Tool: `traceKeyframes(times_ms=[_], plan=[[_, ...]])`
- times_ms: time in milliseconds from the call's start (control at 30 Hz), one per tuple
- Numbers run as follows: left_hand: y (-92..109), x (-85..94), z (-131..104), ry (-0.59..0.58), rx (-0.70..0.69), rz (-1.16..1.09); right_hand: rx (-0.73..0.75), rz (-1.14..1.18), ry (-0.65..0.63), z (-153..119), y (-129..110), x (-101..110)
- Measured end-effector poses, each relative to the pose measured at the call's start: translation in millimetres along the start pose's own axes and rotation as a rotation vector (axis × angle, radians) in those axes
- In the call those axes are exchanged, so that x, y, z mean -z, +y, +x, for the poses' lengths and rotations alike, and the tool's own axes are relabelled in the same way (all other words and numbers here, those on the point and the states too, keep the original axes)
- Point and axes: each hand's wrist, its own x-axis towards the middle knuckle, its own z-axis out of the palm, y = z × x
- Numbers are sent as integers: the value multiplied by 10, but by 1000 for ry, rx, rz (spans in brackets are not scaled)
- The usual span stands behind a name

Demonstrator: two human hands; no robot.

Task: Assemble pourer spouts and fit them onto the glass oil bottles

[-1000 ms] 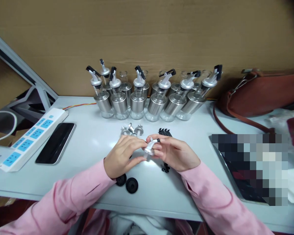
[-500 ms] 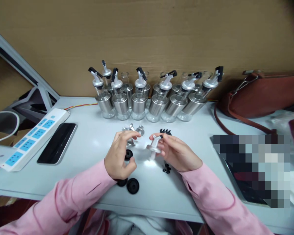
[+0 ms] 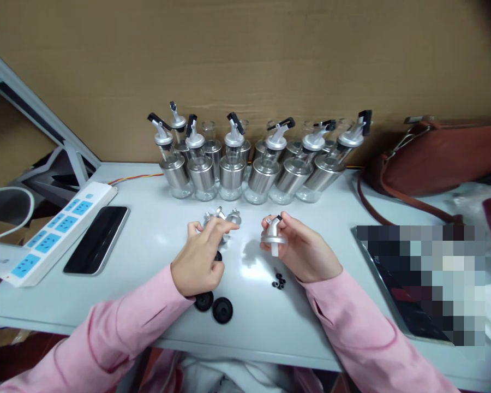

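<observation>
Black-tipped silver pourer top (image 3: pixel 273 239) above the counter (image 3: pixel 265 335), held by your right hand (image 3: pixel 313 254), grip narrow at its spout. Your left hand (image 3: pixel 197 263) is by silver pourer parts (image 3: pixel 234 218); can't tell whether its grip holds any. Nearer you: black discs (image 3: pixel 222 310). Behind: front row, 6 bottles (image 3: pixel 232 173).
</observation>
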Motion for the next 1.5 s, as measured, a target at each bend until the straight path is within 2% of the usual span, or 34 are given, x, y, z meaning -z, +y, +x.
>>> traceKeyframes(times_ms=[133, 300, 367, 533, 733, 933, 1067, 1200, 1400, 1500], plan=[[-25, 38, 25, 27, 28, 49, 9, 11, 2, 5, 2, 18], [-44, 126, 51, -173, -71, 90, 10, 13, 6, 1, 2, 7], [-56, 134, 44, -207, -101, 93, 16, 15, 5, 1, 5, 6], [-78, 100, 22, -158, -155, 22, 57, -2, -11, 8, 7, 15], [-55, 81, 40, -104, -186, 30, 112, -57, 35, 12, 13, 4], [-53, 96, 43, -202, -220, 113, 64, -126, -10, 10, 41, 9], [-69, 90, 38, -210, -184, 138, 61, -136, -25, 8, 44, 10], [-80, 67, 47, -161, -217, 60, 49, -129, -7, 8, 50, 6], [-48, 13, 35, 192, -268, -85, 86, -171, 25, -9, 47, -28], [-38, -10, 22, 259, -289, -104, 68, -173, -51, -35, 29, -59]])
